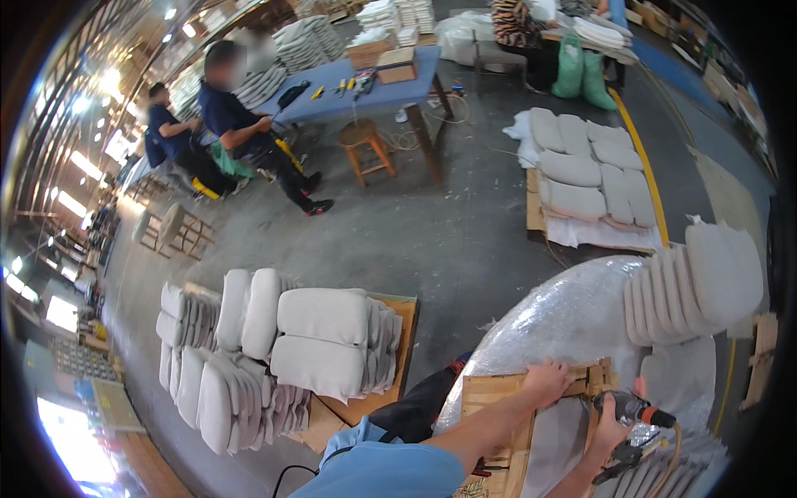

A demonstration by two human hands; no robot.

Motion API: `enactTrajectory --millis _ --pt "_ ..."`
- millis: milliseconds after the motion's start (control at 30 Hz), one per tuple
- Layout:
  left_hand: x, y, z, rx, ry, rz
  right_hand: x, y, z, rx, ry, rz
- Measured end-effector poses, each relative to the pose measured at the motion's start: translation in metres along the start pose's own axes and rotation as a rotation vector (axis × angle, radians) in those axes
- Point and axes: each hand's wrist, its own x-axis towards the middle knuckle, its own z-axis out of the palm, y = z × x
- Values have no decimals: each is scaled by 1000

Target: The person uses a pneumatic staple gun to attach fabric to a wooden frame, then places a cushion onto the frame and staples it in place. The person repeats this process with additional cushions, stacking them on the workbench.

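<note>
Before me at the lower right lies a light wooden frame (521, 440) with slatted parts, on a plastic-wrapped round surface (540, 319). My left hand (550, 382) is closed over the frame's far rail. With my right hand (613, 422) I grip a dark handheld power tool (635, 408) with an orange end, at the frame's right side. A yellowish hose (674, 452) hangs from the tool. Its tip is too small to make out. Small brass-coloured pieces (471, 490) lie at the frame's near left corner, close to a red-handled tool (481, 473).
Grey cushions (320, 365) are piled on boards to my left. More cushions (693, 278) stand stacked at the right, others (589, 170) on a far pallet. Two people (237, 124) stand at a blue table (332, 95); a wooden stool (363, 145) is beside it.
</note>
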Motion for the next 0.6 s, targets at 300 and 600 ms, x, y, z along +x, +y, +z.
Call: enactTrajectory --millis 300,600 --pt "6 9 -11 43 -29 -25 -24 -19 -23 12 79 77" --pt "9 7 13 196 70 75 -160 -68 -94 410 541 368"
